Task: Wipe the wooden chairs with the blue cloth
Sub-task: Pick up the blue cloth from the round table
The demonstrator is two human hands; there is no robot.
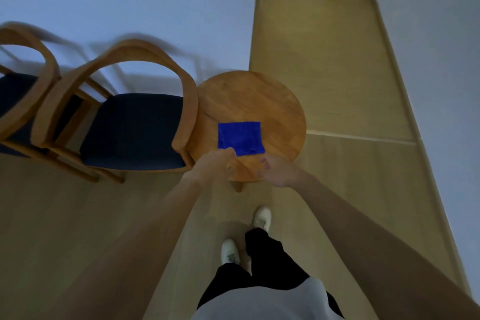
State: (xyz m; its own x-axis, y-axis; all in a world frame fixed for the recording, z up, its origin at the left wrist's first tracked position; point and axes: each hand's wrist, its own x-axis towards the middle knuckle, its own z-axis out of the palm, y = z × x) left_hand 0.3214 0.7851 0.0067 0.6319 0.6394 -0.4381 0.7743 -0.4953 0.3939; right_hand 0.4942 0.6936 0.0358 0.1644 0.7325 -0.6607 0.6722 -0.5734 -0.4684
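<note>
on the round wooden table [249, 101] lies the blue cloth [241, 138], folded; your left hand [220, 163] pinches its near corner, your right hand [275, 169] hangs loosely curled, holding nothing, wooden chairs [124, 101] alongside.

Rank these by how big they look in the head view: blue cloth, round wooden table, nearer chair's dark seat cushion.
1. Seat cushion and round wooden table: too alike in apparent size to rank, and the chair's arm covers the table's left edge.
2. Blue cloth: clearly smallest, lying on the table, its near corner at the left hand.
</note>
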